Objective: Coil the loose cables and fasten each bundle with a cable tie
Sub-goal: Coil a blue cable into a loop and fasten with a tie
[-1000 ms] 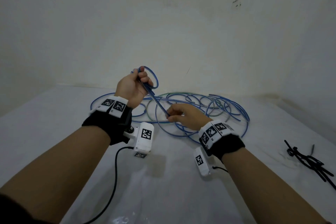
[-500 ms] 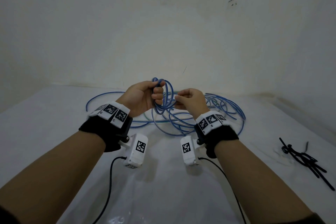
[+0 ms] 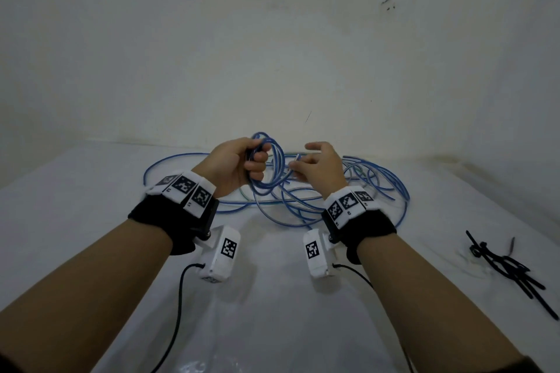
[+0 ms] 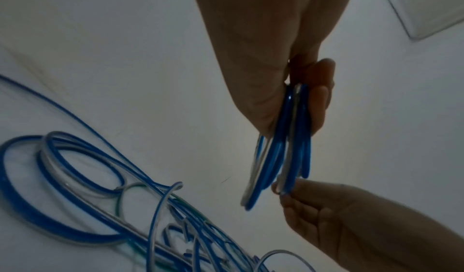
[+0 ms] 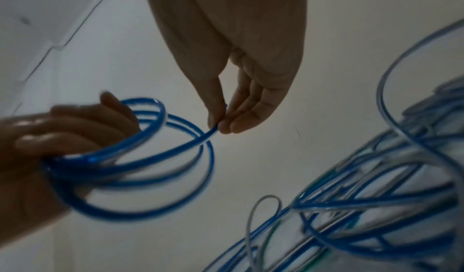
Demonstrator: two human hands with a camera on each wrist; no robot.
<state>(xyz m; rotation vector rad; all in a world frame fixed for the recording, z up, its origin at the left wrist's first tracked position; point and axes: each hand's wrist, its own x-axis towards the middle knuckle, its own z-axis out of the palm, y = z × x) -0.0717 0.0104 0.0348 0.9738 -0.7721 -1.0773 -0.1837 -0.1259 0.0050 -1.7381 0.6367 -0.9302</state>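
Observation:
My left hand (image 3: 242, 165) (image 4: 296, 101) (image 5: 62, 135) is raised above the table and grips a small coil of blue cable (image 3: 277, 160) (image 4: 281, 151) (image 5: 150, 167), several loops held together. Just to its right, my right hand (image 3: 315, 168) (image 5: 220, 125) (image 4: 314, 201) pinches a strand of the same blue cable between thumb and fingertips, beside the coil. The rest of the blue cable lies as a loose tangle (image 3: 348, 188) (image 4: 75, 187) (image 5: 376, 197) on the white table behind and under both hands. A bunch of black cable ties (image 3: 509, 266) lies at the right.
The white table (image 3: 272, 312) meets a pale wall at the back. Thin black leads (image 3: 178, 297) run from the wrist cameras toward me. A greenish and a clear strand are mixed into the tangle.
The hands came together from apart: the left dropped from its raised spot with a growing coil, the right rose off the table and now feeds a strand beside the coil.

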